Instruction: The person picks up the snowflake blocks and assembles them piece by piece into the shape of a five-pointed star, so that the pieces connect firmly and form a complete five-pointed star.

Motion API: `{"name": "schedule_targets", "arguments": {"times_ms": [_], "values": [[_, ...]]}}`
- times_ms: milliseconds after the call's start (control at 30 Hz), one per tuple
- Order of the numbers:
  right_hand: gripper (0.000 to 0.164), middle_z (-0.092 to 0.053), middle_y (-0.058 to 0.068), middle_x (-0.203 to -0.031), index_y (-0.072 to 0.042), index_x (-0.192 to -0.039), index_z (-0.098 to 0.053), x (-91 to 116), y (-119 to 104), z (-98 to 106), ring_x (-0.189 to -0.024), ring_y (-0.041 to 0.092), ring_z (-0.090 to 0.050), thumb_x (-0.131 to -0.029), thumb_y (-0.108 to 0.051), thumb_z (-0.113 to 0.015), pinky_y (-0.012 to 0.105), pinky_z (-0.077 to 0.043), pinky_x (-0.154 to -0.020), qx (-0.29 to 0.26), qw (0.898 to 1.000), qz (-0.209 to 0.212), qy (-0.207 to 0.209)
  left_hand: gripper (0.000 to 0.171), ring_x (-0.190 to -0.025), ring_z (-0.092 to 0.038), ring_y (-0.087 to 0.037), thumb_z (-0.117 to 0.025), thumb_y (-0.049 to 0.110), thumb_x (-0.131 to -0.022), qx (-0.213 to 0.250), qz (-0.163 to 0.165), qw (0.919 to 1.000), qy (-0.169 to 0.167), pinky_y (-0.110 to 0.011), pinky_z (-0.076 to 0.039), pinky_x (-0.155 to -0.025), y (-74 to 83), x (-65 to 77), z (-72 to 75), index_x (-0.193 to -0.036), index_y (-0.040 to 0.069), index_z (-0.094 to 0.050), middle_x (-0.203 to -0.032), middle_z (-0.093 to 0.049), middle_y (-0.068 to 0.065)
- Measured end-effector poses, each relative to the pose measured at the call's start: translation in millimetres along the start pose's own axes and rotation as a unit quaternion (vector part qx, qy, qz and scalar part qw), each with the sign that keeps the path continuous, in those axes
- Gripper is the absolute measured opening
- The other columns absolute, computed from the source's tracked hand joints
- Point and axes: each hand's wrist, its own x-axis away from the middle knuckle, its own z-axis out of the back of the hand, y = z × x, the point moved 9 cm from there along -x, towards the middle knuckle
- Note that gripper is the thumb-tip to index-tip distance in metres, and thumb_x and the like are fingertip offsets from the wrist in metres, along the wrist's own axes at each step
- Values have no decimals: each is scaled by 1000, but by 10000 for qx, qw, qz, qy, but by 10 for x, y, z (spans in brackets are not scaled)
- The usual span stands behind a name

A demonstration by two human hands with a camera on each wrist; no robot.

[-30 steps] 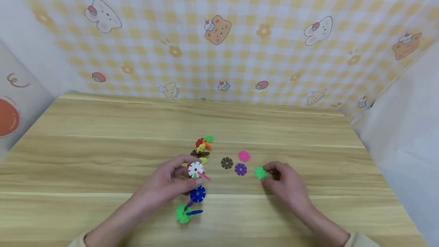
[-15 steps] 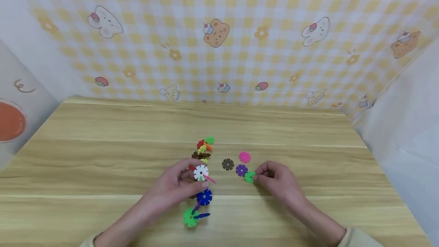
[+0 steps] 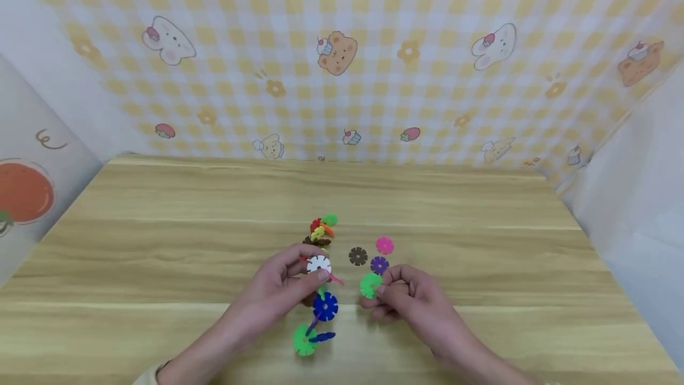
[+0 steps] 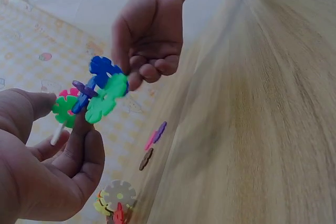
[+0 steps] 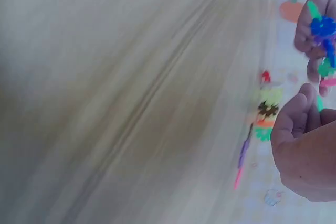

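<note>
My left hand [image 3: 283,284] pinches a white notched plastic disc [image 3: 319,264], part of a joined cluster of interlocking discs. Down the cluster follow a blue disc [image 3: 325,307], edge-on purple and dark blue pieces, and a large green disc [image 3: 303,342] at its near end. In the left wrist view, the cluster's green disc [image 4: 107,98] stands out past the left fingertips. My right hand [image 3: 422,311] pinches a loose bright green notched disc [image 3: 369,285] between thumb and fingers, a short gap right of the cluster. From the right wrist, that disc is mostly hidden behind the hand.
Beyond the hands, brown [image 3: 358,256], purple [image 3: 380,264] and pink [image 3: 385,246] discs lie flat on the wooden table [image 3: 481,224]. Another joined group, with brown [image 3: 320,242], yellow, red, orange and green pieces, sits behind the left hand. A checked cloth [image 3: 374,88] hangs at the back.
My right hand has moved left with the green disc, passing the purple disc and nearing the cluster. My left hand and its cluster have shifted slightly right.
</note>
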Motion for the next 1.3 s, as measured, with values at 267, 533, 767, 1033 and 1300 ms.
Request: {"name": "schedule_targets", "arguments": {"times_ms": [267,533,767,1033,1300], "values": [[22,-76,21,-103,4,-111,-52,25,-68,-147,-97,28,-74,-102,-15,-59,32,-59,-84,-79,9998,138,-142,42,-90,-73,-23,-71,23,-97,247,-205,9995,47,-33,-60,-87,3,21,-16,-131,2,-56,-122,-71,-15],[24,-75,25,-105,5,-110,-50,57,-80,-156,-98,28,-74,-103,-16,-60,31,-59,-88,105,9985,501,-188,34,-90,-75,-25,-72,18,-96,240,-633,9977,9,-35,-61,-85,69,32,-92,-126,5,-59,-116,-73,-13],[14,-78,13,-98,-1,-108,-56,99,-160,-103,-96,27,-75,-103,-13,-61,25,-58,-72,1061,9891,1002,203,28,-91,-76,-26,-74,17,-95,55,-898,9959,-8,-41,-62,-82,119,47,-114,-121,12,-64,-115,-76,-7],[8,-78,3,-91,-6,-102,-59,151,-261,-98,-88,13,-72,-102,-13,-64,25,-54,-64,1658,9687,1784,475,30,-91,-76,-25,-75,18,-94,-96,-748,9970,152,-36,-62,-79,85,15,-127,-121,13,-64,-115,-76,-6],[5,-78,6,-90,-5,-102,-61,107,-317,-67,-84,19,-75,-100,-8,-64,27,-53,-60,1659,9630,2078,437,29,-91,-75,-24,-76,17,-93,-169,-692,9973,173,-36,-62,-79,94,-36,-156,-120,13,-65,-109,-77,-5]]}}
